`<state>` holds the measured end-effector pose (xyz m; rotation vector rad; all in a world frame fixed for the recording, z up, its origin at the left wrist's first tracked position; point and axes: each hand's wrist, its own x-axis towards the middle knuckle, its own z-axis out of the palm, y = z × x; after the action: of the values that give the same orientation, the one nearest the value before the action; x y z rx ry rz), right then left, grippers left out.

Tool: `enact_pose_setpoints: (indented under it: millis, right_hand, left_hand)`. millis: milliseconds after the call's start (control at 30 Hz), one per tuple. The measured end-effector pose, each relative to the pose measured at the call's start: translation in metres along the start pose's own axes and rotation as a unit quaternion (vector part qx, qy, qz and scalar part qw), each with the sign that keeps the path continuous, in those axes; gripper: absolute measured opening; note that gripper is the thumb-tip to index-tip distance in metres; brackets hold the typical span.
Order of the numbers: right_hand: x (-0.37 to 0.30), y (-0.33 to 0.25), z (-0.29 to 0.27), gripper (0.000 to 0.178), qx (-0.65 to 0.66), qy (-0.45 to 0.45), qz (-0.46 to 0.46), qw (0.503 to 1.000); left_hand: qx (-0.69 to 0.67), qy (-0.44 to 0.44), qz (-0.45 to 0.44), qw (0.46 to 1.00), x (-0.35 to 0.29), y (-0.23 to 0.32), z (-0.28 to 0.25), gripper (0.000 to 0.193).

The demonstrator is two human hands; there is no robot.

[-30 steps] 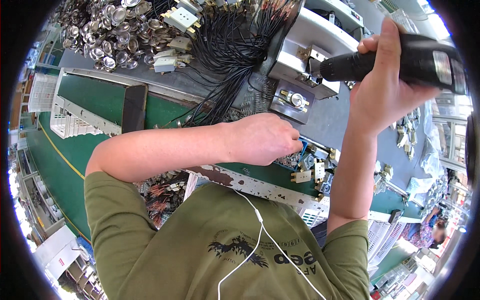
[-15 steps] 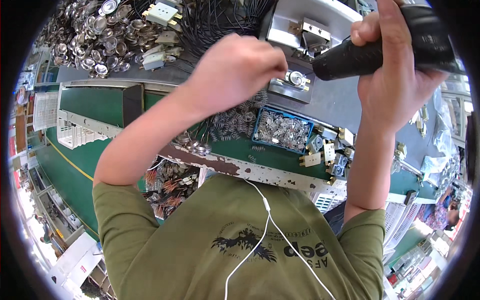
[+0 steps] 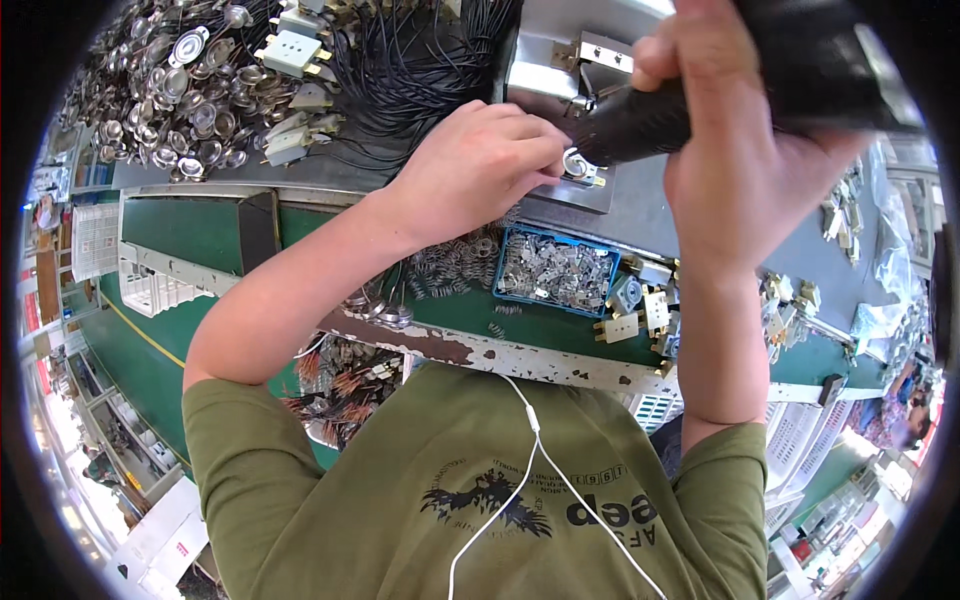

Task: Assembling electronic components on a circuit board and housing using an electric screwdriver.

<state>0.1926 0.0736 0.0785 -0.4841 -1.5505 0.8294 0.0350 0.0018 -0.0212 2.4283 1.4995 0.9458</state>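
Note:
My right hand grips a thick black electric screwdriver with a tapered nose. Its nose comes down at a small part with a round silver metal cap and brass-coloured tabs, seated on a steel block. The tip itself cannot be made out. My left hand is closed, thumb and fingers pinched together at the left side of that capped part. Whatever lies between those fingertips is hidden. Behind the block stands a shiny metal fixture with a white switch-like piece on it.
Left of the fixture lie black wires, a heap of silver metal caps and white blocks. Nearer me are loose springs, a blue tray of small metal pieces, and several white and grey blocks. A chipped white rail runs along the front.
The screwdriver and my right hand have moved left and down toward the capped part. My left hand has shifted slightly left and lower, staying beside the part. The view has shifted a little.

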Motion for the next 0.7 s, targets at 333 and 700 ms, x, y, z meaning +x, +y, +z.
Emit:
enact_pose_setpoints:
  millis: [333,700]
  right_hand:
    - [-0.007,-0.001,0.025,0.036,0.105,-0.031,0.112,0.988]
    - [-0.004,-0.002,0.023,0.018,0.012,-0.112,0.053,0.992]
  left_hand:
    - [-0.032,0.009,0.004,0.999,0.002,-0.003,0.001,0.010]
    - [0.043,-0.199,-0.167,0.965,0.019,0.010,-0.023,0.032]
